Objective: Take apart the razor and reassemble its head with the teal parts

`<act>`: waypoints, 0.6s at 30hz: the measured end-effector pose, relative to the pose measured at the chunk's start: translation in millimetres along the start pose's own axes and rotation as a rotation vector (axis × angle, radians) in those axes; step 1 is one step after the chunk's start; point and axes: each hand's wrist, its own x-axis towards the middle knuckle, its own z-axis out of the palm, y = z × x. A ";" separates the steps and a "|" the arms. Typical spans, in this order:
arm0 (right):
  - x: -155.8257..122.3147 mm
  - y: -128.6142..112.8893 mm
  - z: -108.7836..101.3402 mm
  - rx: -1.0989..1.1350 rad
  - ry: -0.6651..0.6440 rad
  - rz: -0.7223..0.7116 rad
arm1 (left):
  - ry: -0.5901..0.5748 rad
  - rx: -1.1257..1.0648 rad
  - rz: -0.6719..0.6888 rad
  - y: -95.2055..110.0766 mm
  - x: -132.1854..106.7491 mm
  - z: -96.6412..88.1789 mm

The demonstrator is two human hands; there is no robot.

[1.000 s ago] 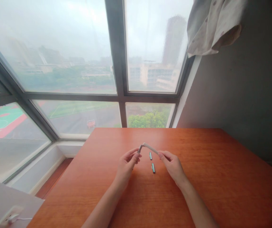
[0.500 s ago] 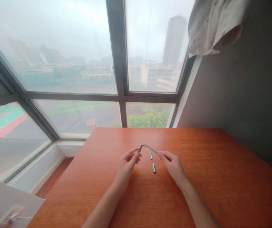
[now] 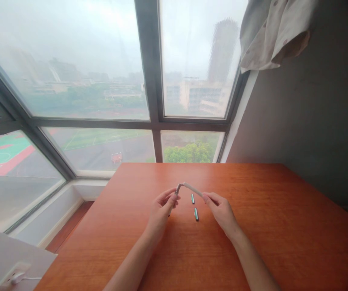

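Observation:
In the head view, my left hand [image 3: 165, 204] pinches a slim brownish-grey stick [image 3: 178, 188] whose lower end shows below my fingers. My right hand [image 3: 218, 202] is closed on the near end of a pale grey rod [image 3: 193, 188] slanting up to the left. The upper ends of the two meet or nearly meet above the table; whether they are joined I cannot tell. Between my hands, two small dark pieces with a green strip lie on the tabletop, a farther one [image 3: 192, 198] and a nearer one [image 3: 196, 214]. Their exact kind is too small to make out.
The reddish-brown wooden table [image 3: 268, 226] reaches to the large framed window [image 3: 154, 81]. A light cloth garment [image 3: 275, 34] hangs at upper right before a dark grey wall [image 3: 313, 113]. At lower left, a plug with a white cord [image 3: 18, 278] sits in a wall socket.
Both hands have hardly moved. The stick in my left hand is tilted slightly differently, and its upper end has shifted a little to the left.

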 end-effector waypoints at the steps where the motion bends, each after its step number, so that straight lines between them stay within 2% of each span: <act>1: 0.0 0.1 0.0 0.002 0.000 -0.002 | 0.003 -0.003 -0.002 -0.2 0.3 -0.2; 18: 0.7 3.6 0.8 0.018 -0.025 0.004 | 0.016 0.013 -0.003 4.4 -0.2 5.0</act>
